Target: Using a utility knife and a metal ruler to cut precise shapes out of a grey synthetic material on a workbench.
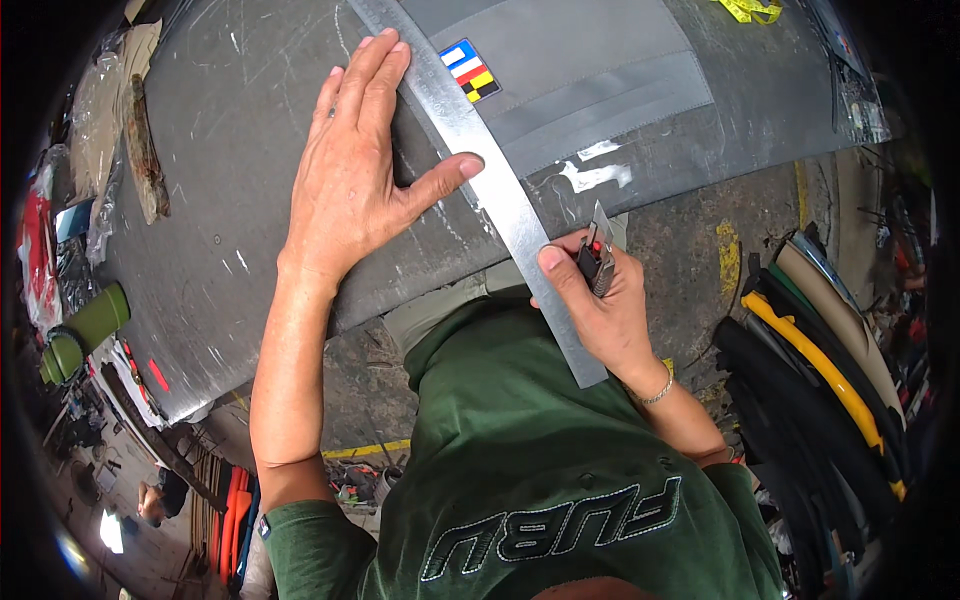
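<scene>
My left hand [355, 170] lies flat with fingers spread on a long metal ruler [490, 175] and the dark grey worktable [230, 150], thumb pressing the ruler's edge. The ruler runs diagonally from the top middle down past the table's near edge. My right hand [600, 305] grips a utility knife [598, 250] against the ruler's right edge, near the lower end of a grey fabric piece [590, 70]. The fabric carries a small patch of coloured stripes [470, 70] beside the ruler.
A green flask [85, 330] lies at the table's left end beside plastic bags. Rolls of black, yellow and beige material [820, 370] are stacked at the right on the concrete floor. Yellow tape [750, 10] lies at the table's far side.
</scene>
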